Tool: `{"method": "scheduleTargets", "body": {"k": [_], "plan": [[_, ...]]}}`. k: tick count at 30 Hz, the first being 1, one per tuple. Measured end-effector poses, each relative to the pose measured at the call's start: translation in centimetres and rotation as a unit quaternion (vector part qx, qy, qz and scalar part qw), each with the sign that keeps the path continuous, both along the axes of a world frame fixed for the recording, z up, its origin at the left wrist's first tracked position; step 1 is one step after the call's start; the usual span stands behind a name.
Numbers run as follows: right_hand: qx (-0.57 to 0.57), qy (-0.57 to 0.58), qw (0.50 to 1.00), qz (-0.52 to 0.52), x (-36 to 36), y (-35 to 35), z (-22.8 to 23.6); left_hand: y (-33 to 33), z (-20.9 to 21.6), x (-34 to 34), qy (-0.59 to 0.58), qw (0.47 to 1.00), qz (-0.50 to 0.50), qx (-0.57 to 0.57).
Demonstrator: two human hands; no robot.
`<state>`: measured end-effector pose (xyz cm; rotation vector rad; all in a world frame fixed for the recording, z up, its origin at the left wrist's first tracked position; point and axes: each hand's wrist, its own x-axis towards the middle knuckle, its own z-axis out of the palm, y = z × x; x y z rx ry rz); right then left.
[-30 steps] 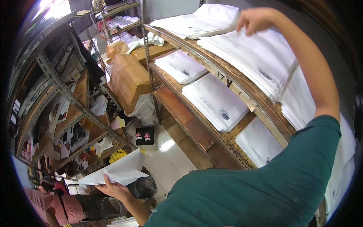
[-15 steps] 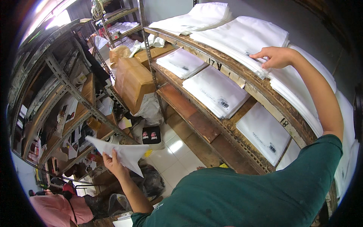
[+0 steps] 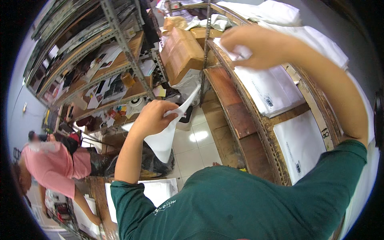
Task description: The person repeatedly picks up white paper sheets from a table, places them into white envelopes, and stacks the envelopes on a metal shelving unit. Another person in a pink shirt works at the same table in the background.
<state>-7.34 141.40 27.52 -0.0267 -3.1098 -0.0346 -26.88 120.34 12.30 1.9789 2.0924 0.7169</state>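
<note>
Left hand (image 3: 154, 118) is raised in front of the chest, and its fingers are pressed together on the upper part of a white plastic mailer bag (image 3: 166, 138). The bag hangs down from the hand in a long, soft triangle shape; one narrow corner points up past the fingers toward the cardboard box (image 3: 182, 54). Its material looks thin, smooth and a little shiny.

Right hand (image 3: 256, 46) is stretched out to the wooden shelf (image 3: 240, 116) on the right side. Its fingers are curled and they pinch the corner of a thin white bag (image 3: 236, 50), which is crumpled at the grip. This corner belongs to, or lies on, the stack of flat white bags (image 3: 272, 90) directly under the hand; I cannot tell which. These bags are rectangular, flat and smooth, each with a small dark printed label.

The shelf boards are brown, worn wood, with a rough edge. One more pile of white bags (image 3: 304, 146) lies on the lower board, close to the green sleeve (image 3: 344, 168) of the right arm. The box is brown and matte, closed with tape, and it rests tilted on the metal rack (image 3: 128, 52). Below is a floor of pale glossy tiles (image 3: 196, 148). At the far left, another person in a pink shirt (image 3: 52, 168) bends over a surface (image 3: 94, 196).
</note>
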Motion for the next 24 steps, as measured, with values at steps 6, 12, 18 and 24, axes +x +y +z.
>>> {"method": "scheduleTargets", "body": {"k": [6,12,18,24], "plan": [[-0.016,-0.107,0.983,0.147,-5.1,-6.5,-7.3,-2.7,2.4,1.3,0.036,0.996,0.032,0.076],[-0.153,-0.025,0.965,0.211,-7.1,-6.2,-6.1,-5.6,5.1,4.2,0.1,0.909,0.163,0.37],[-0.153,0.052,0.987,0.024,-6.1,-1.0,4.3,-10.7,6.8,13.8,-0.333,0.756,-0.411,0.385],[-0.143,0.309,0.889,-0.307,8.7,16.1,11.4,-9.4,8.6,17.1,-0.45,0.66,-0.539,0.266]]}}
